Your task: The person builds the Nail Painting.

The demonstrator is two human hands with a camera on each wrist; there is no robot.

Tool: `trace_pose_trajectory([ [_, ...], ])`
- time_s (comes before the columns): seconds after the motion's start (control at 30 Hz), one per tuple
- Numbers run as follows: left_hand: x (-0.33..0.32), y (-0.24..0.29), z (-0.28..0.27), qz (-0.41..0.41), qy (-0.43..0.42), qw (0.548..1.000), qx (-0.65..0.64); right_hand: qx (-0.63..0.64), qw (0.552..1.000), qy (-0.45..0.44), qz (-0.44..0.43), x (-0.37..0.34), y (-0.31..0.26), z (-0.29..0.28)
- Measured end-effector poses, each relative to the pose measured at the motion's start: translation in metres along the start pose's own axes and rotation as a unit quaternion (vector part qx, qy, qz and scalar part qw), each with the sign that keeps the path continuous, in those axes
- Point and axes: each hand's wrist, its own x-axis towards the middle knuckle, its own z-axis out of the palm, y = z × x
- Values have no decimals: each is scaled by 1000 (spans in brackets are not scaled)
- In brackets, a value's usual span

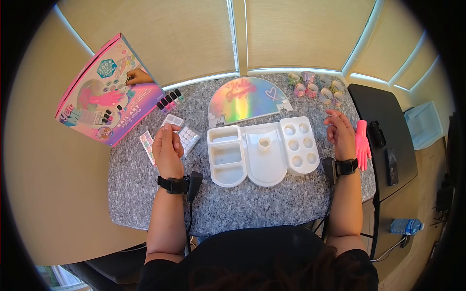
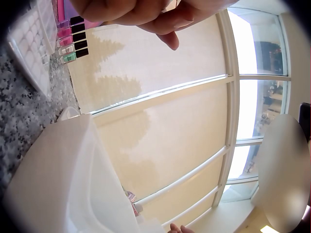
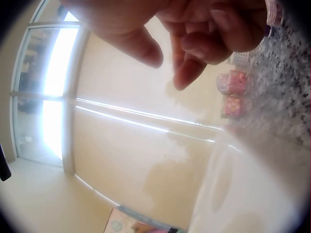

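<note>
In the head view my left hand [image 1: 169, 151] hovers at the left of the table with loosely bent fingers and nothing in them. Below it lie a white tray of small pale pieces [image 1: 188, 140] and a sticker sheet [image 1: 146, 146]. My right hand [image 1: 340, 134], also holding nothing, is raised with relaxed fingers beside a pink model hand [image 1: 362, 145]. Between the hands stands a white plastic organizer [image 1: 266, 167] with rectangular compartments on its left and round wells on its right. Behind it is a shiny holographic half-round panel [image 1: 245, 102] with a heart and lettering.
A nail art box [image 1: 109, 89] stands at the back left, with several nail polish bottles [image 1: 170, 101] next to it. Small decorated jars [image 1: 318, 88] are grouped at the back right. A dark side surface with a phone [image 1: 392, 167] adjoins the right edge.
</note>
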Motion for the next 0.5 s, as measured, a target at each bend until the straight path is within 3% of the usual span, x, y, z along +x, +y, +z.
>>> trace_pose_trajectory([
  [0.5, 0, -1, -1, 1, -1, 1000, 7, -9, 1000, -12, -9, -1, 1, 0],
])
